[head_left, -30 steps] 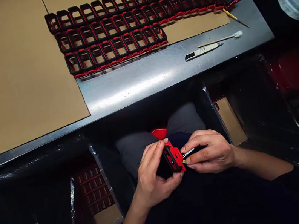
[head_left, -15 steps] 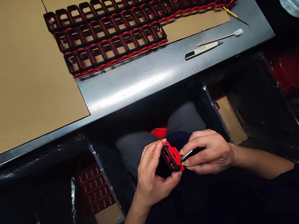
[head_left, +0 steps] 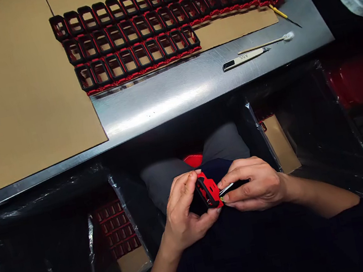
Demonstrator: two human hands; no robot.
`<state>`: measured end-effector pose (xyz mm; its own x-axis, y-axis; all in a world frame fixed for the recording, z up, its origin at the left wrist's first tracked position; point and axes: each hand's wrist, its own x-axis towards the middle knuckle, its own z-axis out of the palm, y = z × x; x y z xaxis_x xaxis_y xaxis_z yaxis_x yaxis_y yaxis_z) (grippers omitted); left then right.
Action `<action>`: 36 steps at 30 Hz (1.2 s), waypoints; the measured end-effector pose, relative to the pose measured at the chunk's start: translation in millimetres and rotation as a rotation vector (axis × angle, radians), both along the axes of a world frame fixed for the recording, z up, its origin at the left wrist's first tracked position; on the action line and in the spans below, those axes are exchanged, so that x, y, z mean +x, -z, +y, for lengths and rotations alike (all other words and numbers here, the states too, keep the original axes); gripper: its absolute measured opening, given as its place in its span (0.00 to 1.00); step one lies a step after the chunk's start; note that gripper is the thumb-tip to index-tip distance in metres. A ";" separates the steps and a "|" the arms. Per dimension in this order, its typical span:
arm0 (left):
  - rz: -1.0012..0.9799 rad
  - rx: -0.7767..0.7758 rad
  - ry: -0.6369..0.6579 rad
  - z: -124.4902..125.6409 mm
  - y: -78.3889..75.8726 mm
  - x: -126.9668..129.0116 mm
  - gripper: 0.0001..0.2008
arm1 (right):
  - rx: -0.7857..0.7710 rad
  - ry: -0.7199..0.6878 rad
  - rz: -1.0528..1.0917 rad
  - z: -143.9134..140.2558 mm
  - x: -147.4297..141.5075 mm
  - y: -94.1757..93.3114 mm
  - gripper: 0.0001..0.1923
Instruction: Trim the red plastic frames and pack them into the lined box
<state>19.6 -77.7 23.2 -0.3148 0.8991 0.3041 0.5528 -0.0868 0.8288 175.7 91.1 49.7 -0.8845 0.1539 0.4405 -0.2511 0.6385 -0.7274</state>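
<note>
Above my lap, my left hand (head_left: 187, 211) grips a red and black plastic housing (head_left: 213, 189) between fingers and thumb, tilted so its black-rimmed opening faces left. My right hand (head_left: 254, 184) pinches a thin, shiny metal tool (head_left: 226, 189) with thumb and fingers, close against the housing's right side. A small yellow-green spot shows by the right thumb tip; what it belongs to I cannot make out. The tool's kind is unclear, since the fingers cover much of it.
On the metal table (head_left: 161, 97) stand rows of similar housings (head_left: 122, 34) on cardboard (head_left: 22, 97). A craft knife (head_left: 245, 59), a cotton swab (head_left: 265, 44) and a yellow-handled pick (head_left: 281, 12) lie at right. Plastic-lined boxes with housings (head_left: 118, 225) and cardboard (head_left: 281, 145) flank my legs.
The camera view has shifted slightly, so the table things sit a little further left. Both hands keep nearly the same hold on the housing and tool.
</note>
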 end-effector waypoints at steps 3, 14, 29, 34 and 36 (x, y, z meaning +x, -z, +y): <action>0.026 -0.005 0.028 -1.3 0.3 -2.3 0.41 | 0.006 -0.036 -0.029 1.3 1.1 -2.6 0.04; 0.075 -0.075 0.007 -4.7 -5.3 -2.5 0.39 | 0.061 -0.078 -0.038 -2.0 0.3 -11.9 0.04; -0.405 0.166 -0.186 -14.9 10.2 16.1 0.32 | 0.290 0.710 -0.307 113.5 -106.1 21.8 0.13; -0.337 0.228 -0.233 -17.7 11.4 18.3 0.33 | 0.241 0.684 -0.213 93.2 -107.4 6.6 0.12; -0.263 0.256 -0.224 -18.2 14.3 16.4 0.35 | 0.007 0.518 -0.187 60.0 -88.4 -6.3 0.09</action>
<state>36.0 -95.9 8.9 -0.5905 0.7055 0.3920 0.3541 -0.2100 0.9113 87.3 151.2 56.0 -0.7571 0.5877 0.2853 0.2306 0.6490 -0.7250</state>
